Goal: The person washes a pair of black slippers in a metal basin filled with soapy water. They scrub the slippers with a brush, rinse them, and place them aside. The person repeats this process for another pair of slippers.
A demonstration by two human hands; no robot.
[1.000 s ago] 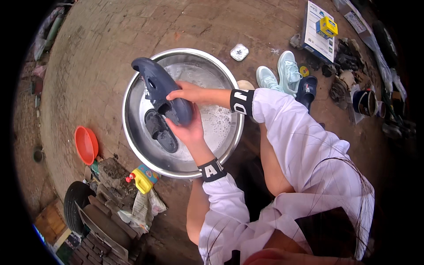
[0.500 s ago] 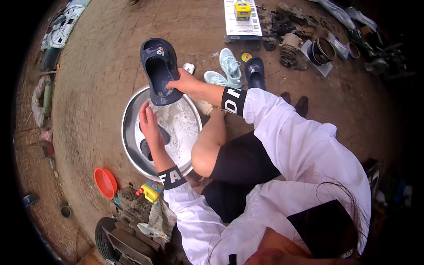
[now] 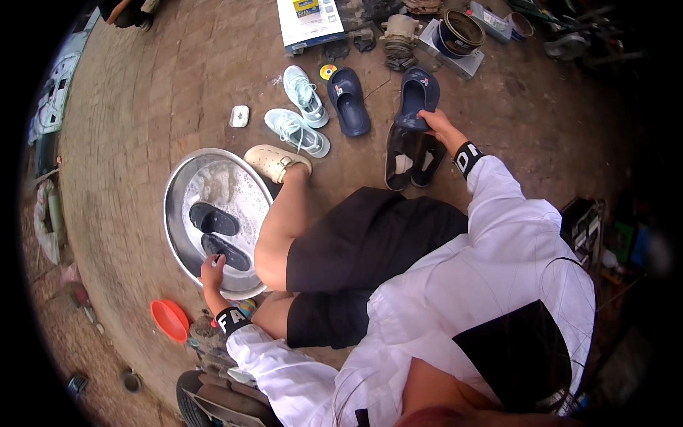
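Note:
My right hand (image 3: 440, 124) is closed on the heel end of a navy slide sandal (image 3: 418, 98), off to the right just beyond a pair of dark shoes (image 3: 395, 153). A matching navy slide (image 3: 348, 103) lies on the ground to its left. In the round metal basin (image 3: 175, 206) of foamy water at my left are two dark slippers: one farther (image 3: 215, 219) and one nearer (image 3: 229, 253). My left hand (image 3: 212, 273) reaches over the basin's near rim, its fingers closed at the end of the nearer slipper.
Pale blue sneakers (image 3: 299, 133) stand left of the slides, near a small white dish (image 3: 240, 116) and a yellow disc (image 3: 328, 72). My foot wears a cream clog (image 3: 267, 161) beside the basin. A red bowl (image 3: 169, 320) sits near left; tins and metal parts (image 3: 400, 41) lie beyond.
My right hand has carried the navy slide from above the basin over to the right, low by the other shoes. My left hand has moved down to the nearer slipper. The view has shifted right.

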